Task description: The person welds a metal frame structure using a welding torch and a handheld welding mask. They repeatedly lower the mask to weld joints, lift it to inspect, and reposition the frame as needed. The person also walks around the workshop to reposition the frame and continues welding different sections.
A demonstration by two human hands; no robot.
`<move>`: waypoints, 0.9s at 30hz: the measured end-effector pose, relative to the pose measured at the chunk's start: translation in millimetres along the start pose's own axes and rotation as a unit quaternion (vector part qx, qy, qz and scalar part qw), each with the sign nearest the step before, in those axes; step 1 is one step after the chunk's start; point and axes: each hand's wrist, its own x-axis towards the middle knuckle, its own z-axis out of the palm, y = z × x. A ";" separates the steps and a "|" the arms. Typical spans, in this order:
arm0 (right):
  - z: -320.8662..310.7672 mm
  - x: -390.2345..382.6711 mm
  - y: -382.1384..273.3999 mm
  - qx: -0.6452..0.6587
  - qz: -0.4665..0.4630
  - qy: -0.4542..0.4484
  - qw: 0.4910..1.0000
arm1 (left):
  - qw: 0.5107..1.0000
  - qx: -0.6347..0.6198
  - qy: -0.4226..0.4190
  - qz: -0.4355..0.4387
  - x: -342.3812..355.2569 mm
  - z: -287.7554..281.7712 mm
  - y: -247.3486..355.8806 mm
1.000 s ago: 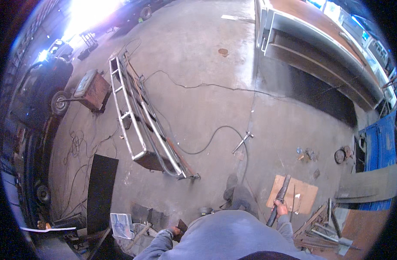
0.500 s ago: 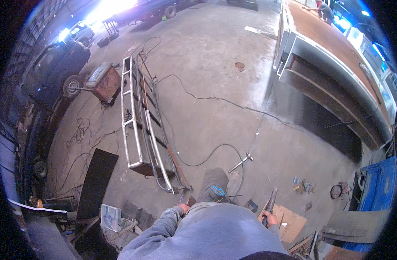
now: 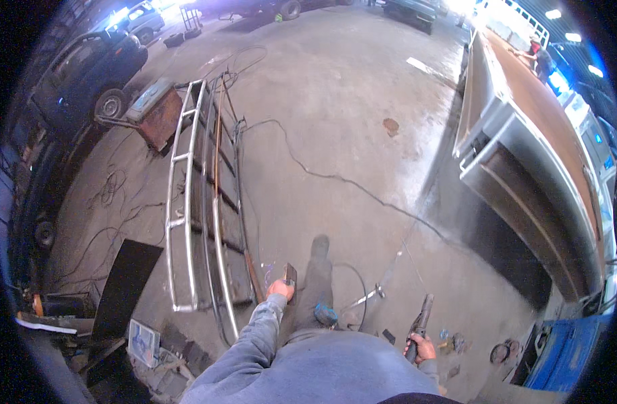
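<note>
My left hand (image 3: 279, 289) is stretched forward, its fingers closed on a small, flat, dark brown piece (image 3: 291, 275) whose kind I cannot make out. Just left of that hand, a silver tubular metal frame (image 3: 189, 222) with crossbars lies lengthwise on the floor. At my right side, my right hand (image 3: 423, 347) grips a dark, long-barrelled hand tool (image 3: 424, 316), its narrow end pointing forward. Between my hands, one leg (image 3: 318, 279) is stepping out, and a blue loop (image 3: 326, 314) shows near my waist.
A long dark cable (image 3: 335, 176) crosses the concrete floor. Ahead on the left stands a rusty box (image 3: 157, 118) beside a dark vehicle (image 3: 86, 67). A large rust-brown panelled body (image 3: 544, 121) fills the right, with another person (image 3: 538, 59) at it. A T-shaped metal bar (image 3: 369, 296) lies ahead.
My left hand has reached forward with the flat piece, out from beside my body. The view has advanced, and the metal frame now sits farther left. My right hand still holds the tool.
</note>
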 end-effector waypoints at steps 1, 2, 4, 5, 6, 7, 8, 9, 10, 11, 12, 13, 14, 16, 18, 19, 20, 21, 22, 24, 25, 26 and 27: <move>20.5 18.2 -30.5 -0.015 -0.001 -0.016 1.000 | 1.000 -0.012 0.007 0.005 28.0 -6.3 5.9; 39.8 31.6 -61.4 -0.031 -0.002 -0.032 0.999 | 1.000 -0.024 0.015 0.009 56.0 -5.9 1.3; 72.9 63.3 -124.7 -0.037 0.020 -0.053 0.998 | 0.999 -0.043 0.013 -0.005 98.1 -26.8 34.3; 89.2 93.1 -154.4 -0.057 0.029 -0.049 0.997 | 0.997 -0.076 0.003 -0.001 123.0 -42.1 55.0; 100.5 128.0 -180.2 -0.072 0.044 -0.045 0.995 | 0.995 -0.103 -0.007 0.001 142.1 -66.1 78.8; 112.7 143.1 -195.6 -0.085 0.071 -0.042 0.993 | 0.993 -0.120 -0.021 -0.005 154.2 -90.3 88.7; 119.0 154.2 -215.4 -0.093 0.073 -0.043 0.992 | 0.996 -0.088 -0.002 -0.002 167.3 -110.6 106.7; 140.0 166.1 -243.5 -0.099 0.068 -0.053 0.991 | 0.995 -0.102 0.004 -0.013 179.2 -133.5 109.9; 163.1 179.8 -277.4 -0.106 0.053 -0.059 0.991 | 0.992 -0.124 0.012 -0.017 200.3 -150.4 120.3; 185.6 189.5 -304.9 -0.099 0.038 -0.059 0.993 | 0.989 -0.146 0.019 -0.021 223.8 -167.3 130.9; 204.6 194.1 -328.9 -0.096 0.025 -0.058 0.993 | 0.979 -0.198 0.042 0.000 258.1 -178.0 133.4; 223.2 197.6 -346.9 -0.094 0.020 -0.060 0.994 | 0.967 -0.246 0.065 0.014 295.2 -184.4 123.1; 241.2 203.8 -369.1 -0.095 0.017 -0.043 0.994 | 0.952 -0.292 0.083 0.033 320.6 -191.8 123.4; 248.3 209.2 -396.2 -0.063 0.000 -0.008 0.998 | 0.943 -0.308 0.113 0.057 304.1 -262.9 220.5; 273.2 258.4 -426.8 0.000 0.025 -0.014 1.000 | 0.917 -0.383 0.101 0.051 302.0 -320.7 288.6; 287.7 270.0 -438.2 -0.005 0.032 -0.015 0.999 | 0.915 -0.389 0.098 0.046 323.3 -324.3 290.2; 304.1 282.7 -456.2 -0.010 0.031 -0.017 0.999 | 0.911 -0.399 0.097 0.046 360.0 -321.9 288.9; 319.6 300.3 -474.7 -0.014 0.029 -0.016 0.999 | 0.906 -0.410 0.094 0.048 391.0 -316.3 288.8; 327.8 322.2 -489.6 -0.022 0.031 -0.014 0.999 | 0.885 -0.463 0.043 0.030 414.1 -315.3 297.1; 347.5 366.9 -529.3 -0.038 0.033 -0.026 0.998 | 0.826 -0.560 -0.059 -0.006 454.6 -310.7 312.2; 359.6 389.6 -550.4 -0.046 0.037 -0.034 0.998 | 0.824 -0.564 -0.044 -0.043 467.1 -304.3 317.1; 366.7 412.8 -568.0 -0.029 0.046 -0.087 0.995 | 0.820 -0.567 -0.029 -0.079 473.4 -293.6 320.3; 387.4 440.3 -589.0 -0.046 0.039 -0.073 0.995 | 0.817 -0.565 -0.013 -0.114 485.6 -293.5 323.1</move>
